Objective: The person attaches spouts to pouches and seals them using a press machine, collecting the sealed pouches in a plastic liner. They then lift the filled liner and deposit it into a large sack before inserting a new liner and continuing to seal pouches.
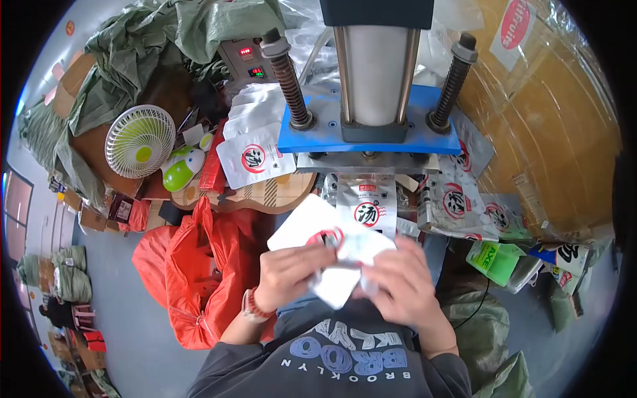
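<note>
My left hand [292, 270] is closed on a white pouch [298, 224] with a red ring print, held in front of my chest. My right hand [403, 278], somewhat blurred, has its fingers closed on the right side of the pouch. Whether this is one pouch or two overlapping, I cannot tell. Just beyond my hands, a silver pouch [367, 192] with a black character in a red ring lies under the press [368, 136], which has a blue plate and two spring posts.
More pouches lie in a stack [255, 156] at the left and a pile [454, 199] at the right. A small fan [141, 141] stands at the left above a red bag [199, 285]. A green container [494, 261] and a large cardboard box [544, 119] are at the right.
</note>
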The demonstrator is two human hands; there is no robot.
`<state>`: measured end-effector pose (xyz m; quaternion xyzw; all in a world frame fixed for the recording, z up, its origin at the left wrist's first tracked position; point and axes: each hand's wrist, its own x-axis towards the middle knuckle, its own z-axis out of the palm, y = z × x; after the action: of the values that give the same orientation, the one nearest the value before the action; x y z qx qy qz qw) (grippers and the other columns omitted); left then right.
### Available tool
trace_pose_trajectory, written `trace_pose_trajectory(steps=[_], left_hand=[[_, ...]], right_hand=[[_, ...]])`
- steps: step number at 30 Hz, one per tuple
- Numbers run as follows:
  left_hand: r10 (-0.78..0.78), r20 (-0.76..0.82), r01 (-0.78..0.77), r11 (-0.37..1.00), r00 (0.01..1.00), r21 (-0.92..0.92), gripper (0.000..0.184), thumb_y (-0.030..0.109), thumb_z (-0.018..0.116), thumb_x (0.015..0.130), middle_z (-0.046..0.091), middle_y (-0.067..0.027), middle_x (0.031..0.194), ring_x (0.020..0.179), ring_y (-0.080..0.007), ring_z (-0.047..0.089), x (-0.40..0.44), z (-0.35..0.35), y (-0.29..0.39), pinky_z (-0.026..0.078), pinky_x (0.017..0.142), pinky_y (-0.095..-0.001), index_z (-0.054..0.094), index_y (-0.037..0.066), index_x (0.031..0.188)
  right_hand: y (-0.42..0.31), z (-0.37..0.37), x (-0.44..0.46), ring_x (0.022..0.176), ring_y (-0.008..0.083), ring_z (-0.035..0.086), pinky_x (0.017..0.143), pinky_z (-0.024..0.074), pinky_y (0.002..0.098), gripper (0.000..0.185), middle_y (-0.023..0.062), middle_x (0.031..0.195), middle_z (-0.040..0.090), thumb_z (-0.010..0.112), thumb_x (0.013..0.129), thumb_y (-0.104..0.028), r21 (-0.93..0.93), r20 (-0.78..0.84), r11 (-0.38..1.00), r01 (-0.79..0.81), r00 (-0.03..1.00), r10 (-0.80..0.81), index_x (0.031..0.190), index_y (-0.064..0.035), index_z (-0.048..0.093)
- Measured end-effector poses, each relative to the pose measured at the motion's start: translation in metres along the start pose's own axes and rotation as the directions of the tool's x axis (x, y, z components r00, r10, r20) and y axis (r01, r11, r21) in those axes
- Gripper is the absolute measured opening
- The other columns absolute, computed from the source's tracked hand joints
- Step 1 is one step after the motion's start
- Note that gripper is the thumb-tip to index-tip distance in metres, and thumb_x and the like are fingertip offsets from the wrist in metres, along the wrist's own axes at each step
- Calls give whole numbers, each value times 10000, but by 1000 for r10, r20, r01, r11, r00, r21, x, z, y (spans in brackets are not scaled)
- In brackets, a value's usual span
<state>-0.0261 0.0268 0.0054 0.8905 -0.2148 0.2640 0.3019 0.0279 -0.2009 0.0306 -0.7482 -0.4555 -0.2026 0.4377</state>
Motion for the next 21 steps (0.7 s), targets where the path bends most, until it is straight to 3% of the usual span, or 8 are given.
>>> trace_pose_trajectory(steps=[5, 6, 9, 12, 13, 16, 18, 21], left_hand=[[78, 141, -45, 974, 987, -220, 249, 60, 700, 742, 721, -83, 940, 847, -228, 708, 9, 4, 13, 571, 699, -289, 718, 45, 989], [-92, 221, 166, 924, 971, -344, 211, 88, 694, 785, 723, -83, 905, 810, -206, 706, 3, 25, -2, 557, 681, -272, 721, 33, 987], [-549, 428, 677, 409, 718, -612, 200, 158, 652, 906, 719, -64, 835, 750, -95, 660, -9, 92, -33, 516, 645, -240, 717, -22, 962], [-683, 530, 699, -41, 502, -714, 200, 137, 651, 907, 708, -79, 905, 789, -117, 666, 18, 101, -45, 533, 670, -262, 690, -44, 984], [-665, 537, 653, -96, 519, -751, 218, 118, 647, 902, 703, -104, 947, 806, -144, 677, 27, 101, -52, 556, 699, -283, 656, -50, 1042], [-645, 566, 602, -200, 513, -773, 203, 116, 653, 893, 704, -94, 931, 792, -139, 681, 47, 105, -67, 559, 697, -283, 659, -45, 1017], [-628, 589, 598, -234, 509, -767, 194, 84, 643, 891, 699, -79, 956, 823, -140, 679, 43, 109, -71, 562, 742, -293, 647, -10, 1061], [-690, 566, 765, -27, 451, -643, 183, 117, 675, 875, 697, -63, 930, 788, -104, 658, 46, 98, -81, 530, 725, -253, 676, 12, 1026]], right_hand=[[-13, -26, 7, 884, 231, 620, 997, 377, 438, 352, 36, 878, 632, 868, 607, -234, 146, 12, 977, -153, 988, 153, 867, -103, 671], [3, -15, 6, 920, 251, 608, 1005, 366, 440, 347, 47, 906, 631, 860, 625, -252, 138, -20, 970, -200, 979, 205, 860, -88, 665], [43, 11, -13, 1208, 354, 447, 1037, 334, 426, 573, 158, 1277, 510, 781, 736, -219, -127, 64, 890, -437, 892, 447, 1221, -28, 541], [46, -21, -16, 1294, 368, 402, 1058, 323, 436, 615, 183, 1360, 472, 714, 806, -167, -128, -51, 873, -470, 882, 468, 1345, -11, 462], [52, -36, -18, 1283, 355, 427, 1052, 337, 428, 548, 196, 1342, 488, 651, 868, -179, -226, -103, 837, -498, 867, 488, 1348, -3, 455], [117, -47, -34, 1194, 403, 472, 999, 382, 460, 506, 223, 1309, 503, 553, 939, -290, -638, -281, 511, -576, 792, 542, 1323, 22, 448], [158, -39, -50, 1158, 406, 474, 962, 400, 473, 511, 216, 1271, 518, 570, 924, -302, -621, -247, 422, -660, 676, 695, 1309, 13, 455], [167, -29, -53, 1087, 415, 500, 929, 409, 479, 496, 209, 1213, 533, 593, 898, -272, -729, -157, 293, -619, 567, 808, 1301, -12, 469]])
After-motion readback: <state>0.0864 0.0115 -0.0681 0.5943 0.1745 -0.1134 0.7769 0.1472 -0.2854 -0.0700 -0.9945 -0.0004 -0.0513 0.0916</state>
